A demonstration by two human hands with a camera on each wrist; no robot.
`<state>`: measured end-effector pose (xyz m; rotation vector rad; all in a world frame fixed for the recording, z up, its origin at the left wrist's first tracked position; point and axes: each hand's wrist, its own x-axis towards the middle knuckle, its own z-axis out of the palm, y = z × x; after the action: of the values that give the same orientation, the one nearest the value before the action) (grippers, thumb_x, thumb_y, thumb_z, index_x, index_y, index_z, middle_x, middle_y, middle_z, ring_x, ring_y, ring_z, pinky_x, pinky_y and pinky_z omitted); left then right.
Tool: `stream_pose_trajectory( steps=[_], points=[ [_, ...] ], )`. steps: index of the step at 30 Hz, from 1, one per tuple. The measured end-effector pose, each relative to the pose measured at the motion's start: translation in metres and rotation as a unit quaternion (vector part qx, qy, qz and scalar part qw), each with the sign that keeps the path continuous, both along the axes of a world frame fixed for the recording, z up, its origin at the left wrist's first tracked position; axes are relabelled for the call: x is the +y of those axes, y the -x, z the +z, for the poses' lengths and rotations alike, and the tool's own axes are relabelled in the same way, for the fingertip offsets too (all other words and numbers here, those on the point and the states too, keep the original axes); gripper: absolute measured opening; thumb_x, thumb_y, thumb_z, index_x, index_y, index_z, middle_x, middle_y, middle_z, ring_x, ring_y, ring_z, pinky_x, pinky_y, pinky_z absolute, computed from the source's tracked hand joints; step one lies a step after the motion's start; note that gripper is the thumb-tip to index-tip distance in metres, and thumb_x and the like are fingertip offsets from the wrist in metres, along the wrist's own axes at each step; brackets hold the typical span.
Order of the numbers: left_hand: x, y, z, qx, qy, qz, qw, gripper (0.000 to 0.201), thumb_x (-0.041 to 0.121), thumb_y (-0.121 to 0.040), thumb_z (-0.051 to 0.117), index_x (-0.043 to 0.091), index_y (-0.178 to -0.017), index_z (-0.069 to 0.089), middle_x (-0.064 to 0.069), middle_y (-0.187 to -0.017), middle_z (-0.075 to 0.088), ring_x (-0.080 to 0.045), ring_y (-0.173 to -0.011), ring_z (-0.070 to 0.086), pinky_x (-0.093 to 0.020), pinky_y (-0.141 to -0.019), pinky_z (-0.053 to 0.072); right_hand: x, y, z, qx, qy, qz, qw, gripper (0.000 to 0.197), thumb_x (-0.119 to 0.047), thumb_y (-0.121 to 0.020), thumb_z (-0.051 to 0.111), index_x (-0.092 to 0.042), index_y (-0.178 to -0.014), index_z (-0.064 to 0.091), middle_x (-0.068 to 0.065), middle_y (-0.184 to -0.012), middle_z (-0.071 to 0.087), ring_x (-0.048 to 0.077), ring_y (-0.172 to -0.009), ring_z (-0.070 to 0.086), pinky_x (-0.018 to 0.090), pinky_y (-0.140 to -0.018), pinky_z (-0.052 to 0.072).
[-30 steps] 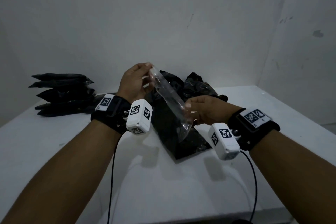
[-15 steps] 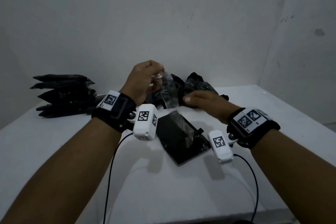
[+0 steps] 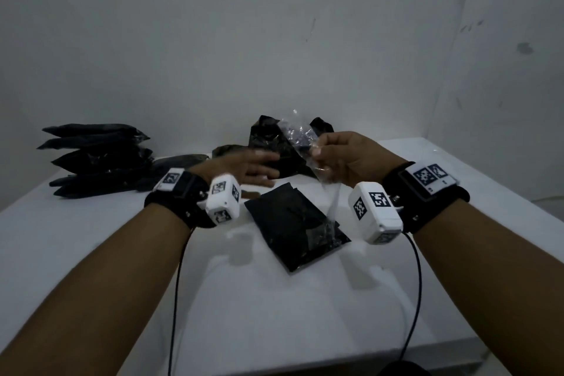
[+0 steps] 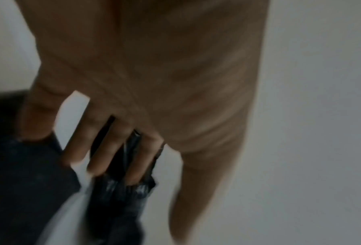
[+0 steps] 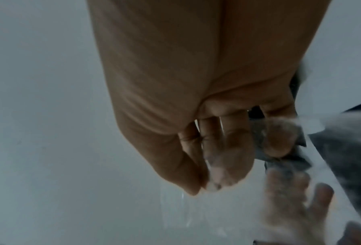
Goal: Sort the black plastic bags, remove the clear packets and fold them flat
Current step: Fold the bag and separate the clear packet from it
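At the far left edge of the white table [image 3: 91, 253] lies a stack of flat black plastic bags [image 3: 94, 159], piled one on another and already sorted, by the look of it. Next comes the left hand [image 3: 244, 169], blurred, its fingers straight and spread, holding nothing; the left wrist view shows the fingers [image 4: 104, 149] lying over crumpled black plastic, though whether they touch it I cannot tell. Beyond it, near the table's far edge, sits a loose heap of crumpled black plastic bags [image 3: 268, 143]. In the middle of the table lies a single flattened black plastic bag [image 3: 293, 229]. Above it the right hand [image 3: 345, 159] is curled round the crumpled clear plastic packet [image 3: 300, 143], pinching it between thumb and fingers (the packet's lower end trails down almost to the flat bag).

The step in hand seems to be putting the packet aside and taking the next bag. To do it well, the right hand should carry the packet clear of the flat bag before letting go, so the thin film does not cling or drag the bag askew, while the left hand takes one bag only from the heap.

The wrist units [image 3: 224, 201] carry black-and-white square code markers; no readable words or brands show anywhere.
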<state>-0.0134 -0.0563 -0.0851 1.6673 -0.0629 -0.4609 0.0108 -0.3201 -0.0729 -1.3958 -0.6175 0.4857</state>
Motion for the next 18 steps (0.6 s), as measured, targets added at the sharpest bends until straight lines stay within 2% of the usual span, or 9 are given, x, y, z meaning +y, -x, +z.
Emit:
stream_pose_trajectory(
  steps=[2, 4, 7, 8, 10, 12, 14, 16, 18],
  points=[
    [-0.007, -0.008, -0.025, -0.051, -0.204, 0.083, 0.974, 0.044, 0.034, -0.099, 0.06, 0.012, -0.137, 0.056, -0.018, -0.145, 0.053, -0.027, -0.118, 0.06, -0.039, -0.094, 0.048, -0.002, -0.003, -0.001, 0.011, 0.0, 0.007, 1.0, 0.032, -0.022, -0.06, 0.091, -0.016, -0.074, 0.063, 0.004, -0.074, 0.06, 0.019, -0.064, 0.048, 0.031, -0.062, 0.045],
    [-0.015, -0.014, -0.044, -0.074, -0.425, 0.072, 0.899, 0.065, 0.046, -0.095, 0.062, 0.01, -0.147, 0.046, -0.014, -0.155, 0.041, -0.029, -0.137, 0.046, -0.037, -0.109, 0.038, 0.0, -0.001, 0.0, 0.019, 0.002, 0.006, 1.0, 0.03, -0.02, -0.063, 0.087, -0.015, -0.077, 0.06, 0.002, -0.072, 0.059, 0.019, -0.065, 0.047, 0.03, -0.062, 0.043],
    [-0.018, -0.021, -0.056, -0.049, -0.51, 0.052, 0.857, 0.089, 0.057, -0.085, 0.07, 0.009, -0.152, 0.036, -0.01, -0.161, 0.032, -0.027, -0.145, 0.036, -0.034, -0.115, 0.033, 0.002, 0.005, 0.0, 0.031, -0.013, 0.009, 0.999, 0.013, -0.015, -0.078, 0.066, -0.013, -0.08, 0.053, 0.0, -0.066, 0.062, 0.02, -0.066, 0.055, 0.029, -0.058, 0.047],
    [-0.018, -0.023, -0.058, -0.047, -0.521, 0.051, 0.851, 0.089, 0.059, -0.079, 0.075, 0.008, -0.146, 0.047, -0.011, -0.154, 0.043, -0.028, -0.138, 0.045, -0.036, -0.111, 0.039, 0.002, 0.007, 0.0, 0.038, -0.018, 0.005, 0.999, 0.01, -0.015, -0.079, 0.062, -0.014, -0.08, 0.052, 0.001, -0.068, 0.064, 0.022, -0.07, 0.06, 0.031, -0.061, 0.05],
    [-0.018, -0.027, -0.058, -0.038, -0.512, 0.053, 0.856, 0.083, 0.068, -0.054, 0.079, 0.012, -0.114, 0.073, -0.009, -0.123, 0.07, -0.025, -0.106, 0.067, -0.039, -0.094, 0.054, -0.001, 0.009, 0.0, 0.05, -0.022, -0.009, 0.998, 0.007, -0.018, -0.078, 0.059, -0.017, -0.078, 0.052, 0.005, -0.08, 0.069, 0.026, -0.079, 0.07, 0.037, -0.073, 0.052],
    [-0.02, -0.024, -0.055, -0.036, -0.492, 0.039, 0.869, 0.063, 0.065, -0.058, 0.079, 0.012, -0.094, 0.077, -0.009, -0.102, 0.075, -0.023, -0.089, 0.068, -0.038, -0.086, 0.054, -0.002, 0.011, 0.001, 0.059, -0.023, -0.007, 0.998, 0.005, -0.021, -0.077, 0.056, -0.019, -0.078, 0.052, 0.01, -0.089, 0.072, 0.029, -0.084, 0.073, 0.039, -0.077, 0.052],
    [-0.018, -0.024, -0.054, -0.034, -0.433, 0.042, 0.9, 0.043, 0.046, -0.08, 0.077, 0.01, -0.104, 0.075, -0.01, -0.11, 0.072, -0.024, -0.1, 0.065, -0.038, -0.098, 0.049, -0.002, 0.012, 0.0, 0.068, -0.045, 0.013, 0.997, 0.005, -0.02, -0.078, 0.052, -0.019, -0.082, 0.055, 0.01, -0.09, 0.072, 0.03, -0.084, 0.072, 0.039, -0.077, 0.053],
    [-0.017, -0.025, -0.053, -0.039, -0.348, 0.043, 0.936, 0.038, 0.028, -0.088, 0.073, 0.007, -0.12, 0.07, -0.017, -0.126, 0.067, -0.026, -0.108, 0.063, -0.04, -0.105, 0.047, -0.002, 0.014, 0.0, 0.084, -0.09, 0.03, 0.992, 0.014, -0.017, -0.079, 0.05, -0.018, -0.09, 0.057, 0.009, -0.088, 0.071, 0.028, -0.081, 0.071, 0.039, -0.077, 0.054],
    [-0.014, -0.019, -0.05, -0.028, -0.235, 0.1, 0.967, 0.041, 0.013, -0.088, 0.072, -0.001, -0.126, 0.064, -0.023, -0.128, 0.064, -0.025, -0.096, 0.064, -0.039, -0.092, 0.053, -0.001, 0.012, 0.001, 0.092, -0.134, 0.01, 0.987, 0.023, -0.014, -0.08, 0.052, -0.018, -0.102, 0.053, 0.009, -0.087, 0.071, 0.027, -0.08, 0.071, 0.04, -0.077, 0.054]
  ],
)
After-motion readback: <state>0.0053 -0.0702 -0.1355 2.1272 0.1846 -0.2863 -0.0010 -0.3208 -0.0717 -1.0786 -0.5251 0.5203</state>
